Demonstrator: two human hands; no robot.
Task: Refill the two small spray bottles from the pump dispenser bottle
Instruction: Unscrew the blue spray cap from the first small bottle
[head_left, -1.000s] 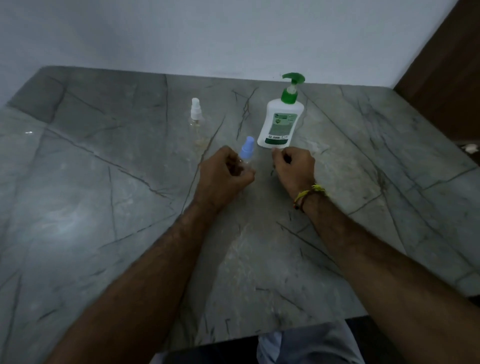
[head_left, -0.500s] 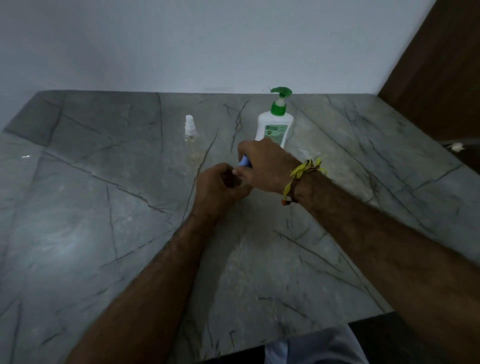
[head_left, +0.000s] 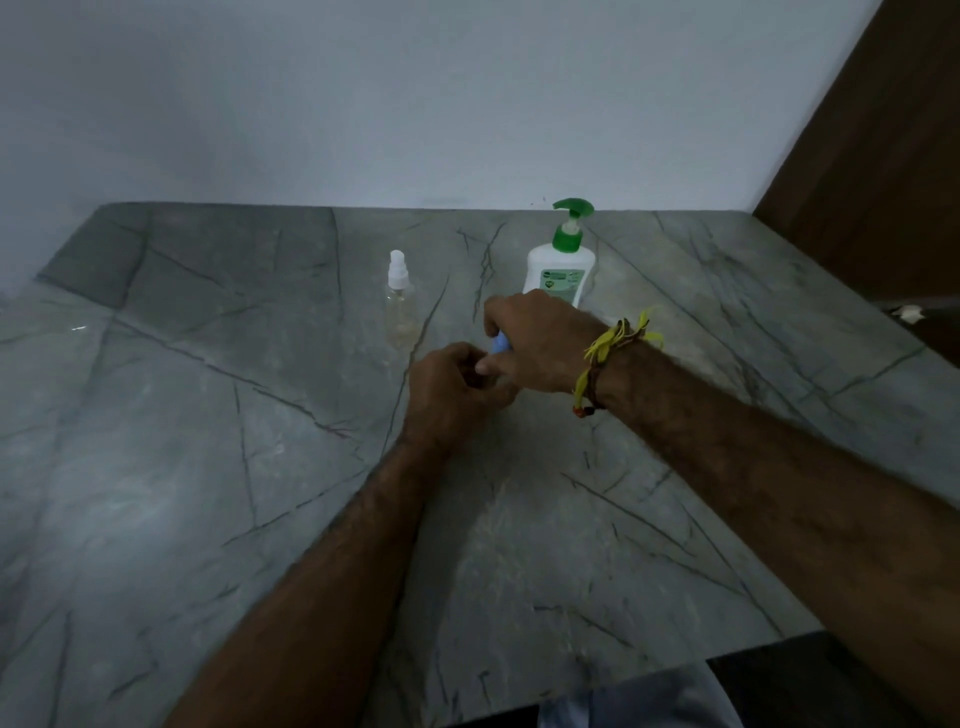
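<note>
A small spray bottle with a blue cap (head_left: 500, 343) stands mid-table, almost wholly hidden by my hands. My left hand (head_left: 451, 391) grips its body from the left. From above, my right hand (head_left: 537, 347) curls its fingers round the blue cap. Behind them stands the white pump dispenser bottle (head_left: 557, 270) with a green pump head, upright. To the left, a clear small spray bottle with a white cap (head_left: 399, 296) stands upright and apart from both hands.
The grey marble table (head_left: 208, 467) runs back to a white wall. A dark wooden panel (head_left: 872, 156) stands at the right. The table's front edge lies near my body at the bottom right.
My right hand moved from the table beside the blue-capped bottle up onto its cap. The left hand kept its grip on the bottle. The camera tilted up slightly.
</note>
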